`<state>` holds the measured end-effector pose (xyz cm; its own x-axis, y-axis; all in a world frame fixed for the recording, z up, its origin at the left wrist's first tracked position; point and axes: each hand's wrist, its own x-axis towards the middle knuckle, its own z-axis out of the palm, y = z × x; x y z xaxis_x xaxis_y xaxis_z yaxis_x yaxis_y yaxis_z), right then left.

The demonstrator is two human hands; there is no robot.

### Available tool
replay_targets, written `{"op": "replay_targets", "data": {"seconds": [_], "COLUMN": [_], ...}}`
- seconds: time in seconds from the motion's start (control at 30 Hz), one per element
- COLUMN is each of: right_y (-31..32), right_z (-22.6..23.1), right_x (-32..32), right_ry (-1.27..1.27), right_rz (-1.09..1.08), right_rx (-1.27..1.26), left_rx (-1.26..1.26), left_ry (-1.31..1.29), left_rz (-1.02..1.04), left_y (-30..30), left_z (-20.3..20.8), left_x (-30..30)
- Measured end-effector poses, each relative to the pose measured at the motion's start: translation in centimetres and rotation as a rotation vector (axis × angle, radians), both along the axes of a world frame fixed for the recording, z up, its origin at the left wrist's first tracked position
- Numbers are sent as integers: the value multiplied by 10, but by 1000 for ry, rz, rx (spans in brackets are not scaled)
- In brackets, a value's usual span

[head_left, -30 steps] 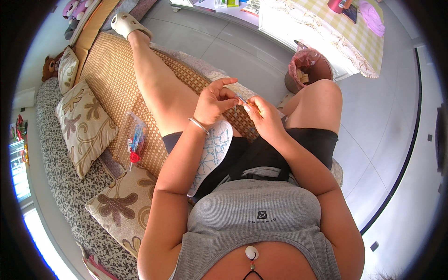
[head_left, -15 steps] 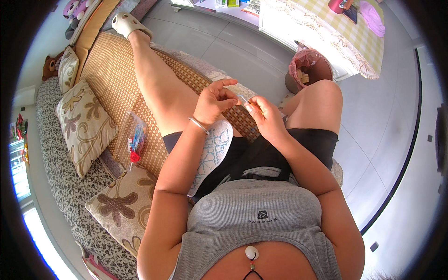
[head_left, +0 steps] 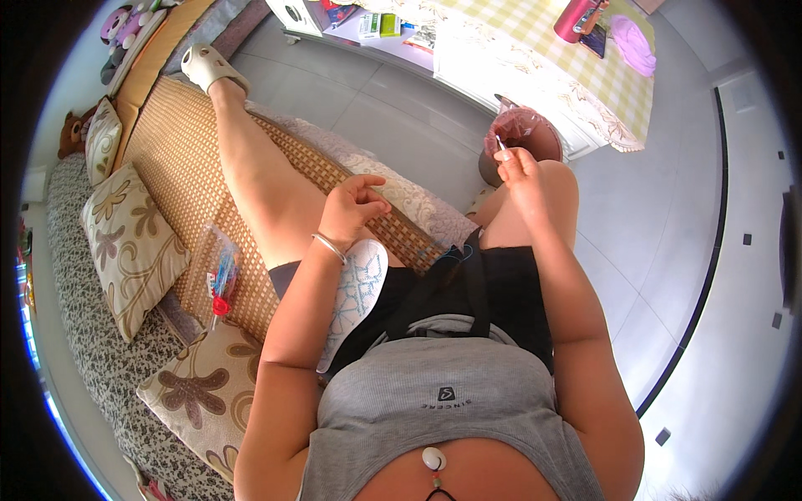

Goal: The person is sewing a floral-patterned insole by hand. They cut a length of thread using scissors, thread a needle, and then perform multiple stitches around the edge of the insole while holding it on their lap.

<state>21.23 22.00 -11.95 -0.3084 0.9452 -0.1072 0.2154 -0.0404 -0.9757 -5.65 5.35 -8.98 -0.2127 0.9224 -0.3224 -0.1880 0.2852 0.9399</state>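
Note:
My right hand (head_left: 522, 179) is raised beside my right knee, in front of the bin. Its fingers are closed on a small slim pale object (head_left: 501, 144) whose kind I cannot make out. Over my left thigh, my left hand (head_left: 356, 205) has its thumb and fingertips drawn together; whatever they may pinch is too small to see. Under my left forearm lies a white insole-shaped piece (head_left: 357, 288) with a blue line pattern, partly covered by the arm. Thin blue strands (head_left: 455, 253) lie on my black shorts.
To the left, a clear bag with blue and red contents (head_left: 221, 282) rests on the woven mat (head_left: 180, 125), near patterned cushions (head_left: 134, 250). A lined bin (head_left: 535, 134) stands beyond my right knee. Behind it is a table with a checked cloth (head_left: 535, 58), bearing a red cup (head_left: 570, 25).
My hands have parted. The right one has moved right and away from me, toward the bin, with the small slim object. My left hand stays over the left thigh. The whole view has shifted slightly.

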Motion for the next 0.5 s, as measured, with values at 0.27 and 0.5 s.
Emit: {"op": "replay_targets", "data": {"seconds": [0.27, 0.5], "right_y": [-41, -59], "right_z": [-33, -37], "right_x": [-24, -43], "right_ry": [-106, 72], "right_rz": [154, 187], "right_rx": [-159, -119], "left_rx": [-7, 325], "left_ry": [164, 1390], "left_rz": [153, 250], "left_y": [-4, -3], "left_z": [-2, 14], "left_x": [-9, 0]}}
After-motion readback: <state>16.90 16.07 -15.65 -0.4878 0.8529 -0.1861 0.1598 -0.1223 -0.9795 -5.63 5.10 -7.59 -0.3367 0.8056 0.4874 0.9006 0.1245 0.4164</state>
